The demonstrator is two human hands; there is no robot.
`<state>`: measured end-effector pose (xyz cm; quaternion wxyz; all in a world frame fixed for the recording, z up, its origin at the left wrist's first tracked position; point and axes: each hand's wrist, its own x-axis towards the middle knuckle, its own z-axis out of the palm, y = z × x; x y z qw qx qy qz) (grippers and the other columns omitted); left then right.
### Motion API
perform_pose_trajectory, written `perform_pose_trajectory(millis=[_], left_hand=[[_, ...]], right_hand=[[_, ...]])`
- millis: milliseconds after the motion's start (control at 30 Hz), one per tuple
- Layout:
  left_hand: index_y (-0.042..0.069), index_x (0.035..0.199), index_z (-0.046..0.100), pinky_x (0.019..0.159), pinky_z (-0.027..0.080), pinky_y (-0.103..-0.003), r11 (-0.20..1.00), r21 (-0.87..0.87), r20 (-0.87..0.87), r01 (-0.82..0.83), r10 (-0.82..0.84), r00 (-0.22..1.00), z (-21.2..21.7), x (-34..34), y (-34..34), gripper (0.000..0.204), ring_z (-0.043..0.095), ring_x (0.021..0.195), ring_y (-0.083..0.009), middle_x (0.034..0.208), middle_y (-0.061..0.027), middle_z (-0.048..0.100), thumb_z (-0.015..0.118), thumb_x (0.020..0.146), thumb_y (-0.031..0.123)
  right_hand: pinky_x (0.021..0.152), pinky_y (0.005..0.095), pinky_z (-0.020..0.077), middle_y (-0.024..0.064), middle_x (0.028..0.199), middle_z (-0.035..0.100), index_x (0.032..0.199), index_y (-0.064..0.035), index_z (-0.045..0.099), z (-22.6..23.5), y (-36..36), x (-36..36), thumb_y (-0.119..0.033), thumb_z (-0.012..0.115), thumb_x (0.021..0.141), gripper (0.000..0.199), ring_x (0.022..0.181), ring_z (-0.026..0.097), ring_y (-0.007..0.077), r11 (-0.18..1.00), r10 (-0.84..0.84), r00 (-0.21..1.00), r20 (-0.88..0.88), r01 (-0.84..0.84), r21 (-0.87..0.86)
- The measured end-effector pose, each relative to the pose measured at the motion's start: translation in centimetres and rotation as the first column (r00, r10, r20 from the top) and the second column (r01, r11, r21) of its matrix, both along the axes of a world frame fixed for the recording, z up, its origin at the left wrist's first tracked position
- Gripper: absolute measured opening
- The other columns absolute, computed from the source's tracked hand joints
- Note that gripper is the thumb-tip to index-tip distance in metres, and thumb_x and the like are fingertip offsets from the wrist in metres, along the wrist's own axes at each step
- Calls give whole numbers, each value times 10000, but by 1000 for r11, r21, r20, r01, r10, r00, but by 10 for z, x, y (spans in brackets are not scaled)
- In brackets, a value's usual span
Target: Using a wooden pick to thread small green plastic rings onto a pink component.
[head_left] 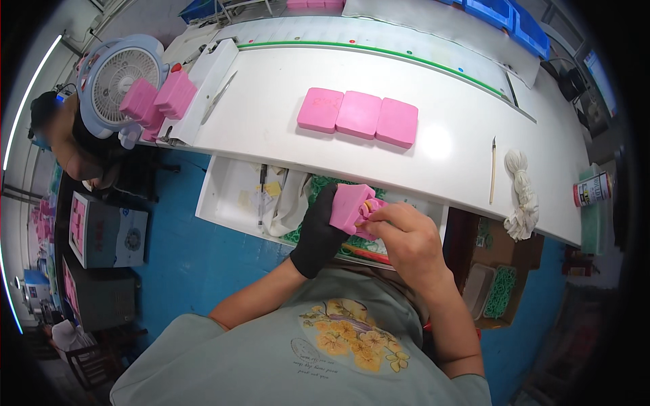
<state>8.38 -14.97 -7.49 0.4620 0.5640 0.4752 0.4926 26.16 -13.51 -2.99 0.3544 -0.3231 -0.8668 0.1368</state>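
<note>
There was handwriting (330, 103) on the first pink slab (317, 118) of three on the table (257, 108)! The black-gloved left hand (318, 230) clasped a pink block (345, 206) above the open drawer (218, 186); the bare right hand (414, 243) bunched at its open side, whether pinching anything I couldn't tell. Far right, a can (579, 196) wore a printed label (597, 189).

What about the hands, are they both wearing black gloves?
No, the left hand wears a black glove, but the right hand is bare.
</note>
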Motion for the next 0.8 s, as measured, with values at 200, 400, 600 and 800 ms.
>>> perform_pose_trajectory(millis=[200,400,600,800], left_hand=[[45,1152,555,817,530,-301,987,-48,51,-154,157,986,-5,2,4,395,645,935,-156,1012,-61,652,675,776,68],[56,1237,528,831,515,-268,977,-19,-16,-214,214,977,-10,5,3,320,613,984,-122,1082,-53,615,575,921,84],[20,1232,516,653,552,-252,967,-120,31,-224,230,973,5,14,-1,359,649,871,-131,1012,-77,644,625,897,89],[23,1255,507,678,560,-260,978,40,64,-203,200,978,-18,12,2,382,634,855,-124,1047,-73,625,618,894,74]], right_hand=[[694,337,526,92,943,646,901,-11,673,-5,-3,-6,33,664,728,179,859,641,242,995,-101,991,-89,102,9],[649,268,511,123,998,661,1164,21,574,-12,-22,-10,-111,687,894,321,864,639,166,598,-566,758,-325,106,-794],[688,250,526,109,977,666,1187,37,526,-22,-20,-20,-128,684,908,361,869,634,123,551,-489,796,-356,-34,-834],[753,234,517,59,978,655,1152,16,539,-31,-16,-21,-100,637,941,260,872,628,97,481,-513,564,-647,-435,-761]])
